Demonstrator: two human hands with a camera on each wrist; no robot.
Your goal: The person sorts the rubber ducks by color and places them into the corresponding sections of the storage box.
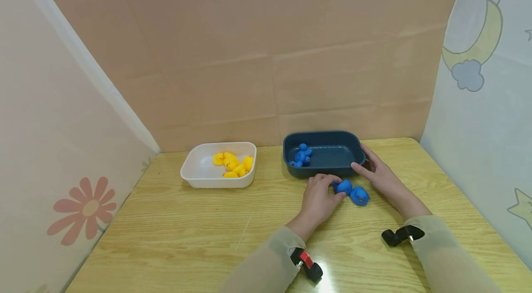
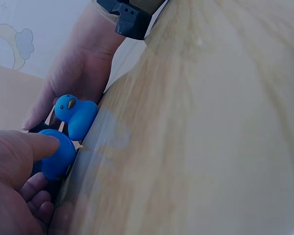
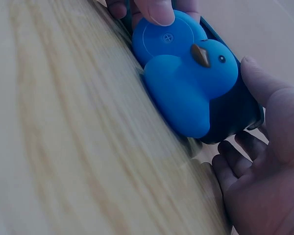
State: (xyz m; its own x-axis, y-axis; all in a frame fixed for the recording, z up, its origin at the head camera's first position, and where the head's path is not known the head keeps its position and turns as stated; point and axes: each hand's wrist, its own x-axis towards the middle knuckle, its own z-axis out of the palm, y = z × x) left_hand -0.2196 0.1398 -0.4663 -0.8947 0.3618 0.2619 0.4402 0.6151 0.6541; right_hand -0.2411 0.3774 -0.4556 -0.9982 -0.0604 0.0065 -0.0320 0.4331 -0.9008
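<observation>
My left hand (image 1: 319, 199) pinches a blue rubber duck (image 1: 344, 186) between thumb and fingers, just in front of the dark blue tub. The duck is tipped so its flat round base (image 3: 167, 38) faces the right wrist view. Right beside it, a second blue duck (image 1: 359, 196) sits upright on the table, its brown beak (image 3: 200, 55) showing in the right wrist view. My right hand (image 1: 382, 180) holds the near right corner of the dark blue tub (image 1: 324, 172), thumb at the front rim and fingers along the right end. Several blue ducks (image 1: 301, 156) lie at the tub's left end.
A white tub (image 1: 218, 183) stands to the left, with several yellow ducks (image 1: 232, 163) in its right part. Both tubs are near the table's back edge, before a brown paper-like backdrop (image 1: 266, 52). Patterned sheets (image 1: 478, 122) flank the wooden table (image 1: 187, 237).
</observation>
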